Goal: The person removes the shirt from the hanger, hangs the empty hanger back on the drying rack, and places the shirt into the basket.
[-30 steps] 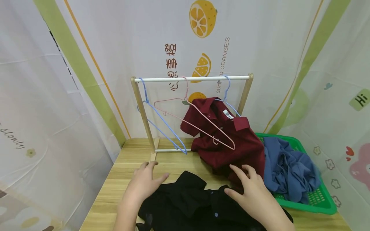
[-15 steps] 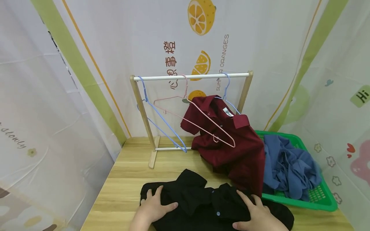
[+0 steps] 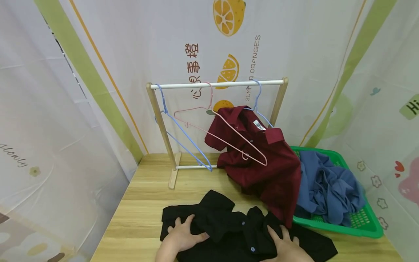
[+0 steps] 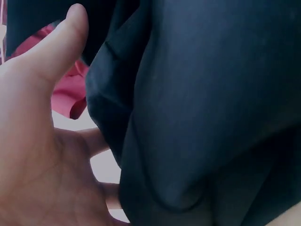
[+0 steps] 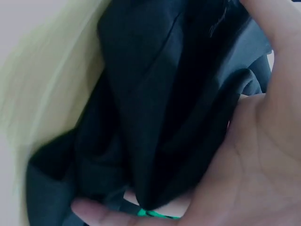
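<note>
A black button-up shirt [image 3: 226, 225] lies crumpled at the front of the wooden table, blue buttons showing near its collar. My left hand [image 3: 184, 236] rests on its left part with thumb and fingers spread. In the left wrist view the thumb stays straight, and the fingertips pass out of sight behind the black cloth [image 4: 197, 94]. My right hand [image 3: 288, 249] presses the shirt right of the buttons, its lower part cut off by the frame edge. The right wrist view shows a fold of black cloth [image 5: 136, 103] between its extended thumb and fingers.
Behind stands a small rack [image 3: 217, 84] with a blue hanger [image 3: 188, 136] and a pink hanger [image 3: 235, 133]. A dark red shirt [image 3: 262, 156] hangs at its right on another blue hanger [image 3: 258, 98]. A green basket [image 3: 366, 233] holds blue clothing [image 3: 330, 189].
Both hands have come down from above the black shirt onto it. Its collar and right sleeve have shifted slightly, the sleeve lying farther out to the right.
</note>
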`<state>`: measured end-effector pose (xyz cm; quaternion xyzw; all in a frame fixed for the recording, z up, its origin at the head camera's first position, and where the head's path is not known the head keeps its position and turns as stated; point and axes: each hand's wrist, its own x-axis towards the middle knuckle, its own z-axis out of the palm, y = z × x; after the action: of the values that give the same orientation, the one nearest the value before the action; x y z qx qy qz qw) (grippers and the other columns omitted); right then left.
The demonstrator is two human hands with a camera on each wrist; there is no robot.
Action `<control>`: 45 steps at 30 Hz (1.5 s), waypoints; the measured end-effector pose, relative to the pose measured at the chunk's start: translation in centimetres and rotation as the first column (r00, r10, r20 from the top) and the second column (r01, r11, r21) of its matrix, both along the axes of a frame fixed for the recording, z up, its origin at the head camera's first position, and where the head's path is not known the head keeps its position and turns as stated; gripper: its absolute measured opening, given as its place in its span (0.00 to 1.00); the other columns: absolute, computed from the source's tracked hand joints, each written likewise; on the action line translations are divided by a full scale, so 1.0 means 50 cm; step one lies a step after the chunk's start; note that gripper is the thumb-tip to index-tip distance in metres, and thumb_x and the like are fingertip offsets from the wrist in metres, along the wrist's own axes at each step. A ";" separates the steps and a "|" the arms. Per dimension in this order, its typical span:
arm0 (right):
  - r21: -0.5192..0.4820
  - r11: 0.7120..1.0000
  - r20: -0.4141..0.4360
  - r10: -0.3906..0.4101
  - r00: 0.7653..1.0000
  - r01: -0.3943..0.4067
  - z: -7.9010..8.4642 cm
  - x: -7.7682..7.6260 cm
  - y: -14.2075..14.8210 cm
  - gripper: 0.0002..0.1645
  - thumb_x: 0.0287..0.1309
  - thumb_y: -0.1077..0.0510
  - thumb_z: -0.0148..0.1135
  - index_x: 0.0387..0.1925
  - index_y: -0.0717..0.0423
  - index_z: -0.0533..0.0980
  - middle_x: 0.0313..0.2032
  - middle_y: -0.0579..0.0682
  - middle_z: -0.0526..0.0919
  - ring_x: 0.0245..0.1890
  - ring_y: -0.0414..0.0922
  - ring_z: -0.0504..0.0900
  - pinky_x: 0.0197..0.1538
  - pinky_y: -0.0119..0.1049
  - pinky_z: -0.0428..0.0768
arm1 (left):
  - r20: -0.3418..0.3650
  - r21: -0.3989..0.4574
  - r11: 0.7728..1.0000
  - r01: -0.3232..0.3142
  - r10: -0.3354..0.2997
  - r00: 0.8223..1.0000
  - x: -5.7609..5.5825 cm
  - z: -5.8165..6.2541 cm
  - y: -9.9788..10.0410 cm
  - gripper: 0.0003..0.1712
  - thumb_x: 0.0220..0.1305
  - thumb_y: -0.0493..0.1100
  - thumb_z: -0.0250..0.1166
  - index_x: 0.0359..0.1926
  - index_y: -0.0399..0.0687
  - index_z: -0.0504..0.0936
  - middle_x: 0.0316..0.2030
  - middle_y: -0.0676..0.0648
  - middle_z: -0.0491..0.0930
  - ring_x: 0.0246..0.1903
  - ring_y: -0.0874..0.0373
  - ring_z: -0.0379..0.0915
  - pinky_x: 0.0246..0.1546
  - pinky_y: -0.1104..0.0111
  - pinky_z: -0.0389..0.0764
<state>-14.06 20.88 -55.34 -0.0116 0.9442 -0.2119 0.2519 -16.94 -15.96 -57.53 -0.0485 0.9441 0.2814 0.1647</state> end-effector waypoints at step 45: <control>-0.198 0.972 -0.060 0.120 0.991 -0.129 0.009 -0.020 -0.231 0.42 0.58 0.60 0.76 0.72 0.53 0.70 0.67 0.73 0.68 0.55 0.77 0.77 0.48 0.74 0.78 | -0.039 0.185 0.954 0.234 -0.231 0.972 0.024 0.066 0.129 0.44 0.51 0.30 0.79 0.70 0.28 0.73 0.67 0.18 0.70 0.63 0.23 0.74 0.56 0.32 0.80</control>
<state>-15.06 9.33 -54.87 -0.1013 0.9210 -0.2899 0.2395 -15.76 -9.49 -54.24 0.0812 0.9137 0.3485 0.1926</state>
